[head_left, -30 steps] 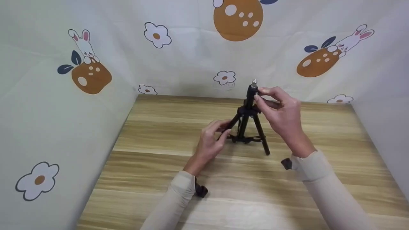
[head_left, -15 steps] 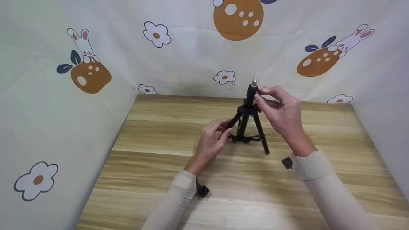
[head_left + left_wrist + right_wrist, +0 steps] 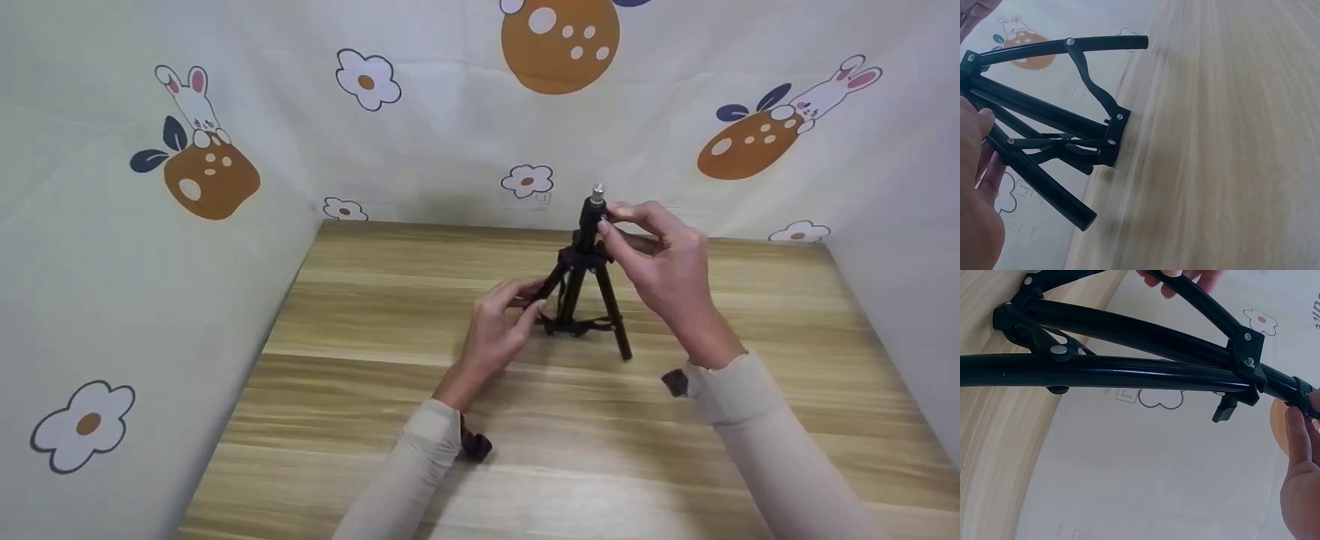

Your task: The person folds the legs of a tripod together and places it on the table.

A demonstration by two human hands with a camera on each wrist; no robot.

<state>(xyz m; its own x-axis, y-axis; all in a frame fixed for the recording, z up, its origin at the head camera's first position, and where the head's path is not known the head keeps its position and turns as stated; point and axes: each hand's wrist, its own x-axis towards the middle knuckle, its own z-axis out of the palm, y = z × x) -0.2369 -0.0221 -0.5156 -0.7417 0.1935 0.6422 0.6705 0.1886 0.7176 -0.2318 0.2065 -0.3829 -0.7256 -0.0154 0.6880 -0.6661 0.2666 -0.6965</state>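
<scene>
A small black tripod (image 3: 574, 292) stands upright with its legs spread and a silver screw tip (image 3: 598, 193) on top. My left hand (image 3: 495, 326) grips its left leg, thumb in front and fingers behind. Up at the centre column, my right hand (image 3: 667, 262) pinches the black collar just below the silver tip. The left wrist view shows the leg braces (image 3: 1114, 135) joined to a central bracket, with the left hand (image 3: 977, 180) around one leg. In the right wrist view a small lever (image 3: 1224, 409) juts from the hub, and the right hand (image 3: 1300, 455) holds the column end.
The tripod is on a wood-grain table (image 3: 375, 360). Pale cloth walls (image 3: 450, 97) printed with oranges, rabbits and flowers rise at the back and both sides. Black wrist mounts (image 3: 475, 446) stick out from both beige sleeves (image 3: 765, 420).
Both hands keep their holds on the tripod. Its front right foot has shifted up very slightly in the head view; otherwise little differs.
</scene>
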